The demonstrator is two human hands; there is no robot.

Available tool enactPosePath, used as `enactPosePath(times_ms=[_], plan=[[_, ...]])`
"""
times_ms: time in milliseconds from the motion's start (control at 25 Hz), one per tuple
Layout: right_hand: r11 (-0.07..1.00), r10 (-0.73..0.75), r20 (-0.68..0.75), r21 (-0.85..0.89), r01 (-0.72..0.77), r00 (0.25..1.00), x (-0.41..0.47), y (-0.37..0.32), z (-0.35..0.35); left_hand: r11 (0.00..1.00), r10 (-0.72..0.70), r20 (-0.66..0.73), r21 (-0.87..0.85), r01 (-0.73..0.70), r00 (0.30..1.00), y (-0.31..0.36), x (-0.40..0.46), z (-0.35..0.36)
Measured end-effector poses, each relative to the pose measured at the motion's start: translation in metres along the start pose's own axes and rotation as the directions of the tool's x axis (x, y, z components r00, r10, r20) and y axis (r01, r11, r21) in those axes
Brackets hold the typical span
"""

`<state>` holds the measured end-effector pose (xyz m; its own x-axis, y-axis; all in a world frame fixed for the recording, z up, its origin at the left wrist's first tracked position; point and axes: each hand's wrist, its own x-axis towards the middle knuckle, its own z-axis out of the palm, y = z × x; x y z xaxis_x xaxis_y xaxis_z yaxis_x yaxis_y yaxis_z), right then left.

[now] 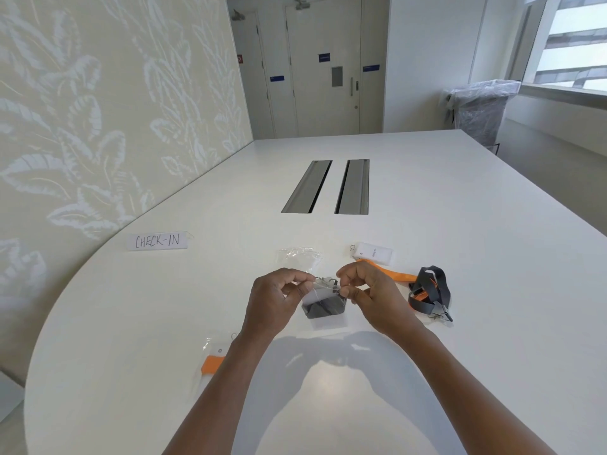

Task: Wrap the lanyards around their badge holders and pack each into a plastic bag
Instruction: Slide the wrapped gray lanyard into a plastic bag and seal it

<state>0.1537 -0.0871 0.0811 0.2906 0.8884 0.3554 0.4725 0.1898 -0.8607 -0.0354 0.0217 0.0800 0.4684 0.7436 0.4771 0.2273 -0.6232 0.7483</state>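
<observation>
I see the left hand [274, 298] and right hand [368, 295] both pinching the plastic bag [325, 302] top, black lanyard inside. Sign [157, 241] reads "CHECK-IN".

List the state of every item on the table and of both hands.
Left hand: pinches the held bag's top edge.
Right hand: pinches the same edge.
Held bag: black wrapped lanyard inside, off the table.
Orange bag: packed, lying flat.
Empty bag: lying flat.
Badge holder: orange lanyard unwrapped.
Black lanyard: loose heap.
Sign: reads CHECK-IN.
</observation>
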Motion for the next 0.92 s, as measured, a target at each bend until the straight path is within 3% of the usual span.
enactPosePath(times_ms=[160, 360, 600, 720, 840, 920], plan=[[0.997, -0.035, -0.010, -0.074, 0.034, 0.999, 0.000, 0.002, 0.002, 0.994, 0.111, -0.022, 0.013, -0.111, 0.994, 0.005, 0.005, -0.002], [0.992, -0.040, -0.061, -0.125, 0.032, 0.997, -0.002, 0.005, 0.002, 0.993, 0.031, -0.033, -0.116, -0.035, 0.999, 0.009, 0.005, 0.000], [0.857, -0.363, 0.006, -0.389, 0.337, 0.932, -0.004, -0.003, -0.010, 0.972, 0.198, 0.107, 0.104, -0.209, 0.974, 0.018, 0.008, -0.006], [0.839, -0.408, 0.045, -0.376, 0.394, 0.912, -0.007, -0.005, -0.010, 0.973, 0.180, 0.094, 0.127, -0.191, 0.979, 0.017, 0.008, -0.006], [0.892, -0.377, 0.023, -0.261, 0.370, 0.926, -0.009, -0.008, -0.011, 0.996, 0.040, 0.089, -0.084, -0.033, 0.995, 0.015, 0.008, -0.005], [0.908, -0.367, -0.001, -0.216, 0.358, 0.930, -0.008, -0.011, -0.014, 0.955, -0.068, 0.127, -0.279, 0.102, 0.990, 0.015, 0.009, -0.005]])
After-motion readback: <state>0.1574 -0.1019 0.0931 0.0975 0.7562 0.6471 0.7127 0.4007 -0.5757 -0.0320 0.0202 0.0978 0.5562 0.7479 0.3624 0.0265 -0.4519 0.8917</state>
